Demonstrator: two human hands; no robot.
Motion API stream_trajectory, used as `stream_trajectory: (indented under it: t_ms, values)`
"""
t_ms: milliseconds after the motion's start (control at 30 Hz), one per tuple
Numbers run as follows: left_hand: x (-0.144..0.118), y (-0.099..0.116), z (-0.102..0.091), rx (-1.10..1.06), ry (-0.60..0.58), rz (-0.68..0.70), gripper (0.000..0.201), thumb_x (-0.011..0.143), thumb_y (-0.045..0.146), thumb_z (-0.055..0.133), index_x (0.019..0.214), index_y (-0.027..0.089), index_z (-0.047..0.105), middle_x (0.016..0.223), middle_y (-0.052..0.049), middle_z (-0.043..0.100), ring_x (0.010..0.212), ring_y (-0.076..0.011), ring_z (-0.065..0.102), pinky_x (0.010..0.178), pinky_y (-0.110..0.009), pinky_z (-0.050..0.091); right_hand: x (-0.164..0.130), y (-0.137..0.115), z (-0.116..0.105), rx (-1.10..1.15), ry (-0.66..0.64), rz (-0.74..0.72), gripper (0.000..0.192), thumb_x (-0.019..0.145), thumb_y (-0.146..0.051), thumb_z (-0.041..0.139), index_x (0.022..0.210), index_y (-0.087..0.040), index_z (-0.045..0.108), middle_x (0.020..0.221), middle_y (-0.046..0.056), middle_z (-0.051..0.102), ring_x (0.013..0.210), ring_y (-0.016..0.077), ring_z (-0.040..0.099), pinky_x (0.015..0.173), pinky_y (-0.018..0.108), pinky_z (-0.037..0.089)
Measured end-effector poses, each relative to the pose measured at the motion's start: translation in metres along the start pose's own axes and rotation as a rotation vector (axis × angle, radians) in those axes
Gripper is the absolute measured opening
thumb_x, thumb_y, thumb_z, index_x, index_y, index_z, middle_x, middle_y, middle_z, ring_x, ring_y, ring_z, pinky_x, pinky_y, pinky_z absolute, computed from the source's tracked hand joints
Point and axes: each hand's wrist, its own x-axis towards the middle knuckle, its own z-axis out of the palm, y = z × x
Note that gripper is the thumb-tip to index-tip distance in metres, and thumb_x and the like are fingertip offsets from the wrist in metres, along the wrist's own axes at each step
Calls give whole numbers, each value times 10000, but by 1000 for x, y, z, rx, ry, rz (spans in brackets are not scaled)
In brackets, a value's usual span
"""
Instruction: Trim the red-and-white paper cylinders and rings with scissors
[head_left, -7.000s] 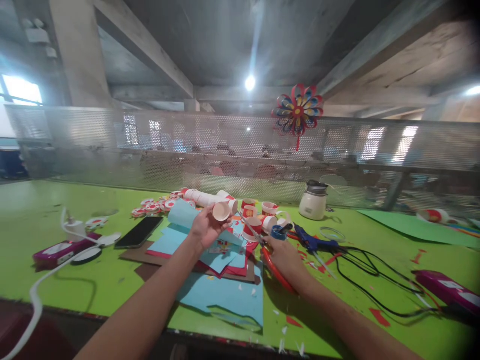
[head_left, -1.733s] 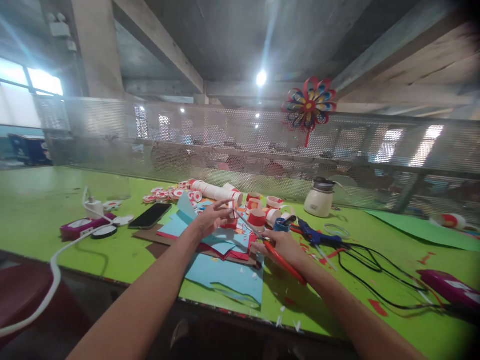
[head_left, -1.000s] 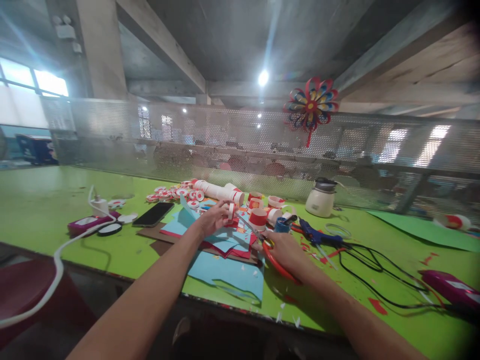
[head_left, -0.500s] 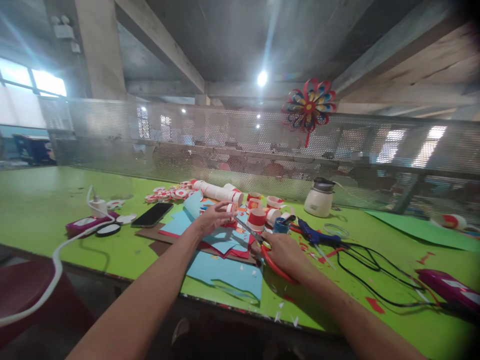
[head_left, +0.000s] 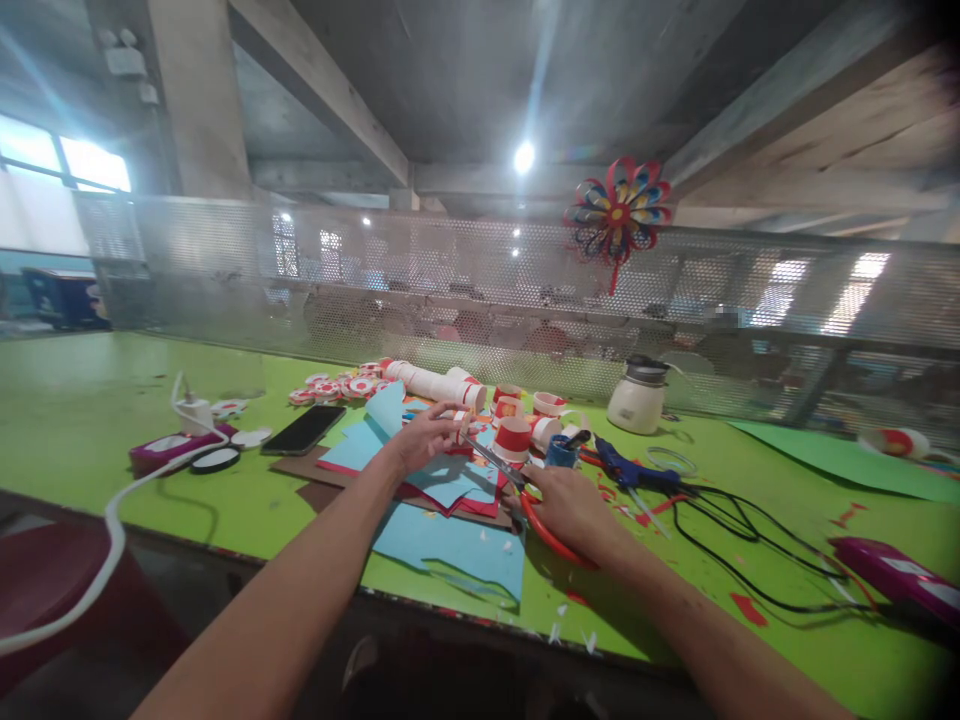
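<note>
The left forearm (head_left: 307, 570) and right forearm (head_left: 675, 595) are bare and slim, with an even taper. The left hand (head_left: 427, 440) and right hand (head_left: 566, 500) are bare too, with slender fingers (head_left: 440, 424), finer detail blurred.

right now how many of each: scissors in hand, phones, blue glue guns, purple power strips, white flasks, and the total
Scissors in the right hand: 1
Phone: 1
Blue glue gun: 1
Purple power strips: 2
White flask: 1
Total: 6
</note>
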Motion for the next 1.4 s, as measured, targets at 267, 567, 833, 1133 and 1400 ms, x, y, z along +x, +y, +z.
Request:
stream_trajectory:
  t_ms: [267,567,833,1133,1400]
  values:
    - [2,1,-1,-37,123,9,314,652,91,713,948,77,607,1000,-143,666,893,-224,655,826,-331,503,4,5,-8,141,9,18,329,848,-327,471,1084,-188,653,987,134,705,894,305,646,711,339,451]
    - [2,1,0,-51,27,65,319,680,156,711,989,117,643,1031,-128,666,951,-231,630,940,-408,422,13,14,-5,395,-10,-118,478,771,-278,570,1247,-234,557,1231,33,605,1108,224,572,879,268,445]
    - [4,-2,-2,-63,-18,66,414,666,120,718,1070,124,626,1007,-107,665,920,-207,625,920,-393,416,8,11,-11,354,-15,-89,414,803,-332,531,1199,-229,593,1154,84,653,1035,284,610,821,346,470]
    - [-2,4,7,-64,-36,45,397,667,83,704,1058,105,639,848,-72,678,798,-157,622,885,-363,434,3,4,-15,288,-10,-63,397,824,-339,528,1192,-212,608,1124,108,665,1023,280,618,833,342,463]
    - [-4,7,9,-24,7,17,418,671,72,694,1080,127,634,1069,-107,651,939,-198,614,900,-365,435,5,4,-16,272,-37,-49,381,818,-327,534,1180,-239,617,1094,88,683,1016,266,621,833,324,454]
